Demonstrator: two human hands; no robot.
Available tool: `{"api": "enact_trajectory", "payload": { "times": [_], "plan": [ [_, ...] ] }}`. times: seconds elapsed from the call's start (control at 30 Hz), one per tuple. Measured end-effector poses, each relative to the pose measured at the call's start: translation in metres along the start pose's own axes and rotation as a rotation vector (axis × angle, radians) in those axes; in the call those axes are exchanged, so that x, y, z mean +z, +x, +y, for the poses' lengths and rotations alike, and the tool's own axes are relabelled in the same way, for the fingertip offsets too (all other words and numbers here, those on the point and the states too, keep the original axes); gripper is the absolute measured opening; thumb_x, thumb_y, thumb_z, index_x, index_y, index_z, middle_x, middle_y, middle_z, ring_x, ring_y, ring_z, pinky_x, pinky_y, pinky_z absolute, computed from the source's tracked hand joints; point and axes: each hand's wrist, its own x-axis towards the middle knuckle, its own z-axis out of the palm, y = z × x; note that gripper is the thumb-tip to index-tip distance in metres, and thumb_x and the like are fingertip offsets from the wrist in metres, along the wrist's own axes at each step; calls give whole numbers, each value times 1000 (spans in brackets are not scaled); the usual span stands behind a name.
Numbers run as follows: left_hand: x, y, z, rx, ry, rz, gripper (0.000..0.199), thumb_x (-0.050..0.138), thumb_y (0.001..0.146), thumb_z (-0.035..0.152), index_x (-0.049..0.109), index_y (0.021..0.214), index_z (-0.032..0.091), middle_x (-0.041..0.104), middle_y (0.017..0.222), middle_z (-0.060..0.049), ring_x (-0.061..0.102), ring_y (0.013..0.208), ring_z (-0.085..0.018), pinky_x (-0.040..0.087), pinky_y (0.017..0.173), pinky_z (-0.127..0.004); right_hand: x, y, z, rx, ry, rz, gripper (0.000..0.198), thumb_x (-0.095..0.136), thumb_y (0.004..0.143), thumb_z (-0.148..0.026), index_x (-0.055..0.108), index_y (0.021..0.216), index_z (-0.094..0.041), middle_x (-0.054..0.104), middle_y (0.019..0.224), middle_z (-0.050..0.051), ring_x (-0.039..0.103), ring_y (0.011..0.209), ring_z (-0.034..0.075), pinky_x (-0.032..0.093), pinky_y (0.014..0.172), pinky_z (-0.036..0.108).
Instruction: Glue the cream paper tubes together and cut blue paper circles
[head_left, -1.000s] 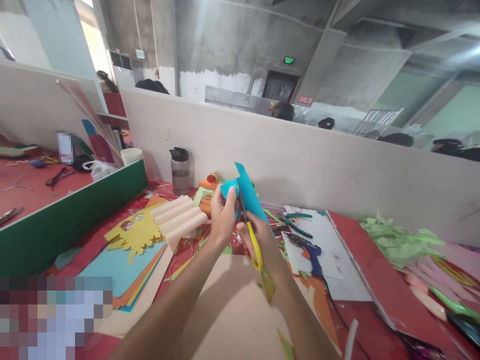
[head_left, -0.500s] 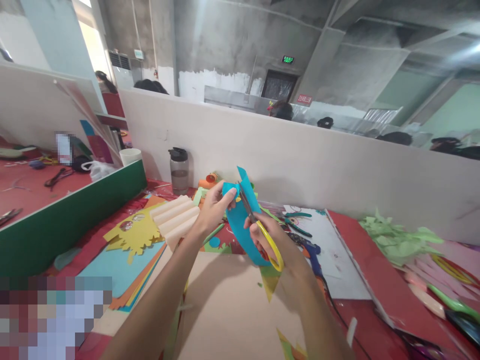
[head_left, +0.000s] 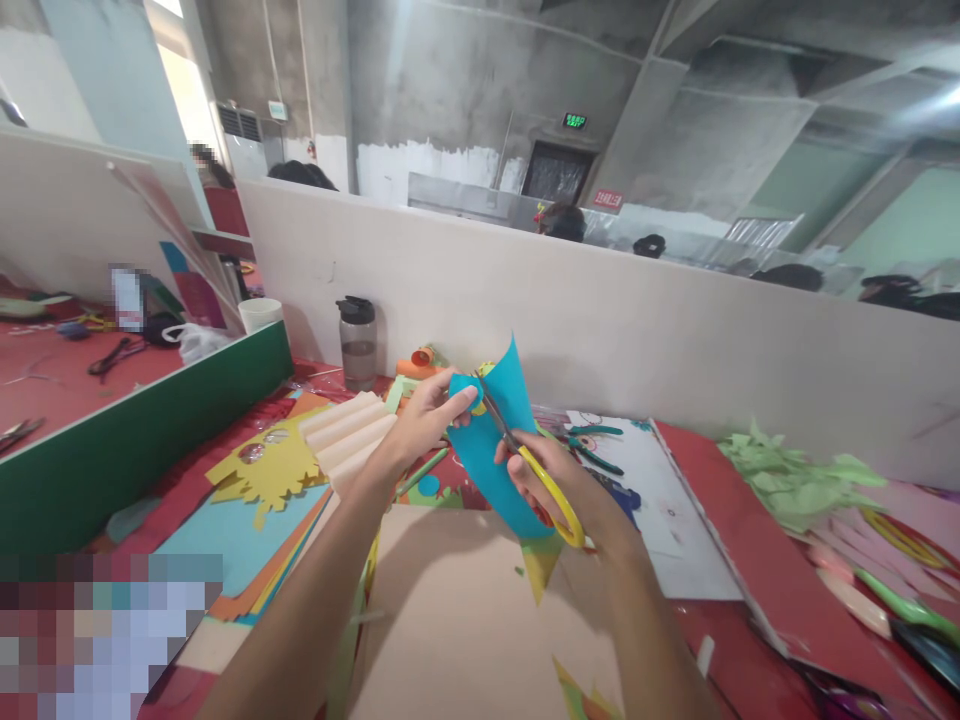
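My left hand pinches the upper left part of a blue sheet of paper between thumb and fingers. A small yellow piece shows beside its fingertips. In my right hand is a pair of scissors with yellow and red handles. The blades point up and left and lie at the paper's cut edge, close to my left thumb. The sheet hangs tilted above a beige board, its lower end near a small olive triangle of paper.
Coloured sheets, yellow cut-outs and beige corrugated card lie left. A water bottle stands by the white partition. To the right are pliers, a red board and green paper scraps.
The blue sheet has turned so that its free upper part spreads wider and further right. My right hand with the scissors has shifted slightly right; my left hand has barely moved.
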Motion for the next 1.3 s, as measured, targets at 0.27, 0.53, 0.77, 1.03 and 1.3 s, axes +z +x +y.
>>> {"api": "enact_trajectory", "payload": {
  "times": [0.27, 0.53, 0.77, 1.03, 1.3],
  "plan": [
    [0, -1, 2, -36, -13, -27, 32, 61, 91, 49, 54, 82, 20, 54, 69, 1, 52, 64, -13, 42, 57, -23, 3, 0, -2, 40, 93, -2, 53, 55, 86, -74, 56, 91, -21, 40, 56, -7, 34, 42, 9, 27, 38, 21],
    [0, -1, 2, -31, -16, -45, 34, 61, 91, 50, 52, 80, 20, 54, 68, 2, 51, 63, -13, 41, 57, -23, 8, 2, 11, 24, 58, 71, 48, 51, 92, -69, 58, 96, -21, 43, 58, -6, 37, 43, 10, 26, 38, 20],
    [-2, -1, 3, -52, -53, -44, 33, 63, 89, 50, 53, 84, 19, 52, 70, 1, 49, 64, -13, 41, 55, -22, 12, 7, 10, -12, 64, 83, 46, 56, 90, -66, 57, 90, -20, 43, 54, -6, 39, 42, 10, 28, 39, 21],
    [-8, -6, 4, -193, -74, -54, 32, 65, 87, 52, 52, 84, 22, 52, 72, 2, 53, 63, -13, 43, 53, -21, 22, 13, 8, -90, 84, 94, 58, 49, 88, -77, 57, 92, -20, 46, 58, -4, 41, 46, 10, 32, 42, 22],
    [-10, -7, 3, -234, -28, -63, 33, 67, 84, 54, 63, 94, 23, 66, 91, -3, 65, 77, -18, 50, 60, -24, 27, 12, 3, -43, 131, 151, 53, 54, 88, -73, 53, 85, -20, 41, 53, -7, 36, 43, 9, 28, 40, 21]
  ]
}}
